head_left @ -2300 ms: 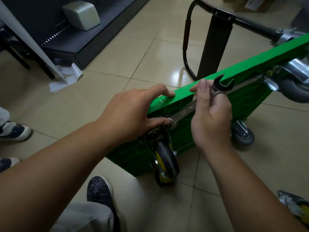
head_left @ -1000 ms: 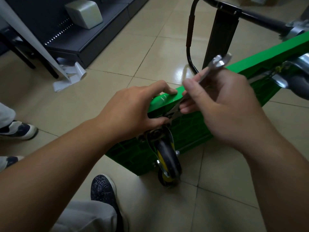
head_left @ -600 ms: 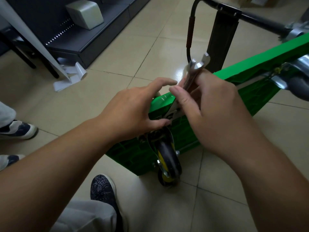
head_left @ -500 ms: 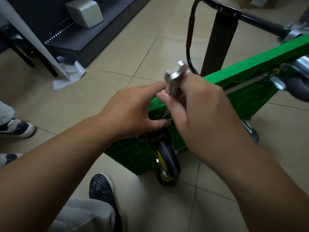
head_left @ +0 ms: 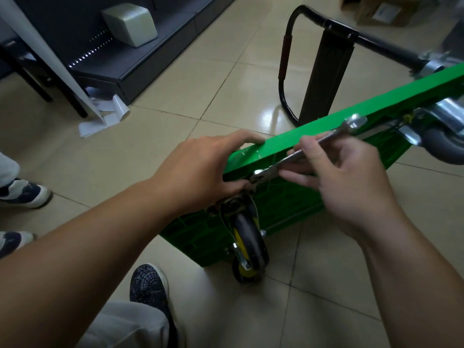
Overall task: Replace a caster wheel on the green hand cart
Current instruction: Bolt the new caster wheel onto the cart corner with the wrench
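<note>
A: Turning the mount bolt of the caster wheel [head_left: 247,244] at lower centre, under the green hand cart [head_left: 326,131] tipped on its edge. Any tips?
B: Seat the wrench [head_left: 301,154] fully; its lower head is half hidden by the left hand [head_left: 200,172], which clamps the cart's rim, good bracing. The right hand [head_left: 351,177] pinches the shank midway; I'd grip nearer the free end, right of centre, for leverage

Glossy beige floor tiles [head_left: 175,79] with dark grout lines are spreading across the whole room, and a pale glare [head_left: 270,116] is shining on one in the far middle. At far left a dark low shelf base [head_left: 150,56] is carrying a pale grey box [head_left: 129,23], with a white panel [head_left: 37,46] leaning near it and crumpled white paper [head_left: 103,116] lying on the floor at its corner. A cardboard box [head_left: 381,11] is sitting at far right.
</note>
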Motion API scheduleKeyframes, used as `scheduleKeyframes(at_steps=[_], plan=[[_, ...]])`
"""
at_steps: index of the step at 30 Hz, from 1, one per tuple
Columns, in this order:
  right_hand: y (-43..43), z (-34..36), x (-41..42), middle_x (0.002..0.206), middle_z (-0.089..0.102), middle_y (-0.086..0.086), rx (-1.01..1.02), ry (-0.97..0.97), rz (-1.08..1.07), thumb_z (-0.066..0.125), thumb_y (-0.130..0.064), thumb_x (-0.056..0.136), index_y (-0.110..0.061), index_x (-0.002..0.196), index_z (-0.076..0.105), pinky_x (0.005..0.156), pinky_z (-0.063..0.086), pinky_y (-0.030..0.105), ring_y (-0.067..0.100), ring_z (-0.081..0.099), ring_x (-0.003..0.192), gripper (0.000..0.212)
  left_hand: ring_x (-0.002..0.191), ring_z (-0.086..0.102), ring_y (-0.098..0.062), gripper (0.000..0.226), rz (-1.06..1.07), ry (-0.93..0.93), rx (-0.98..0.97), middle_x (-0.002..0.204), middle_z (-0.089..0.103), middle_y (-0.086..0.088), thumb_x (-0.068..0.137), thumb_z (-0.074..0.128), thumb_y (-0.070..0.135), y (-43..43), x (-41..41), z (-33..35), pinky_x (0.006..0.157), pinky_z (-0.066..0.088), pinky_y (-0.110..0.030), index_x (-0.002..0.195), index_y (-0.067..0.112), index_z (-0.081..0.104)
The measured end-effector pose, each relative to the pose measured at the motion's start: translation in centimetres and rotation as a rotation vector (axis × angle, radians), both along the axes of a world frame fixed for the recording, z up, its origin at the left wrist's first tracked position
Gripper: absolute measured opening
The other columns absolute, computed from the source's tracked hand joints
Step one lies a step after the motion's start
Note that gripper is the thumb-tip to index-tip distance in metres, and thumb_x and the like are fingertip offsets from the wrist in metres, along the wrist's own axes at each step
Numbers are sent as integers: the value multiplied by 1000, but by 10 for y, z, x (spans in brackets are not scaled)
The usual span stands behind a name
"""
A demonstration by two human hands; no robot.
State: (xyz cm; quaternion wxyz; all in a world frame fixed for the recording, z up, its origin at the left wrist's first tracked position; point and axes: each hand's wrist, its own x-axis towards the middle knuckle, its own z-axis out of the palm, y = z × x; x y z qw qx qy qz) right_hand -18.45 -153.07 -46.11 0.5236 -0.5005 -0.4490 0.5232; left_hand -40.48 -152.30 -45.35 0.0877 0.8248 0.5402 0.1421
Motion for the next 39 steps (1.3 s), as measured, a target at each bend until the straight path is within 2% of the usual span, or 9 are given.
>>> scheduleKeyframes(at_steps=[6, 11, 15, 19, 22, 27, 30, 33, 39], plan=[[-2, -44, -4, 97, 75, 20, -167, 427, -51, 53, -15, 105, 4, 99, 58, 77, 63, 37, 37, 76, 97, 21, 87, 65, -13, 75, 13, 8, -5, 118, 73, 6, 79, 82, 45, 0, 1, 1, 75, 57, -35, 146, 44, 47], [-2, -54, -4, 96, 76, 18, -223, 552, -27, 50, -16, 105, 3, 99, 57, 77, 63, 38, 38, 74, 101, 21, 90, 63, -10, 76, 6, -3, -22, 121, 72, 7, 78, 78, 52, -1, 1, 3, 78, 56, -35, 147, 45, 45], [2, -32, 1, 99, 74, 16, -129, 324, -46, 57, -13, 102, 1, 101, 61, 77, 64, 38, 30, 76, 99, 15, 91, 67, -15, 76, 3, 10, -12, 118, 73, 6, 78, 77, 52, -2, 3, 3, 79, 58, -38, 147, 44, 45], [-3, 2, -6, 99, 74, 6, 125, -121, 34, 62, -17, 101, -11, 101, 65, 71, 65, 30, 15, 77, 91, 7, 91, 67, -16, 74, 13, 6, -14, 116, 73, 7, 79, 79, 51, -1, 4, 4, 79, 58, -40, 145, 45, 46], [-5, 19, -16, 97, 72, -2, 291, -447, 70, 64, -27, 100, -21, 101, 65, 76, 63, 34, 12, 75, 87, 6, 90, 68, -18, 74, 18, 9, 8, 112, 73, 6, 78, 80, 48, -2, 4, 3, 77, 56, -39, 144, 43, 48], [-12, 23, -30, 92, 65, -10, 420, -745, 74, 61, -36, 101, -22, 101, 64, 70, 50, 8, -1, 64, 81, 14, 77, 56, -17, 72, 30, 9, 29, 101, 71, 7, 77, 85, 39, -2, 4, 0, 66, 41, -31, 141, 37, 51], [-12, 14, -24, 93, 67, -12, 376, -639, 50, 61, -35, 101, -24, 103, 63, 69, 53, 8, -2, 68, 83, 12, 79, 60, -16, 72, 27, 20, 16, 104, 72, 7, 77, 83, 42, -1, 4, 1, 68, 46, -32, 141, 39, 49], [-5, 4, -13, 95, 74, 0, 237, -350, 32, 62, -26, 101, -16, 103, 64, 71, 64, 30, 11, 76, 85, 10, 84, 66, -16, 72, 24, 23, -3, 110, 73, 7, 79, 79, 48, -2, 4, 2, 73, 55, -37, 144, 43, 48], [7, -30, 2, 101, 73, 18, -55, 206, -72, 57, -16, 103, 1, 102, 60, 73, 64, 34, 28, 77, 95, 17, 80, 64, -13, 70, 34, 23, -8, 110, 73, 7, 81, 77, 52, 0, 3, 2, 74, 57, -38, 144, 45, 47]])
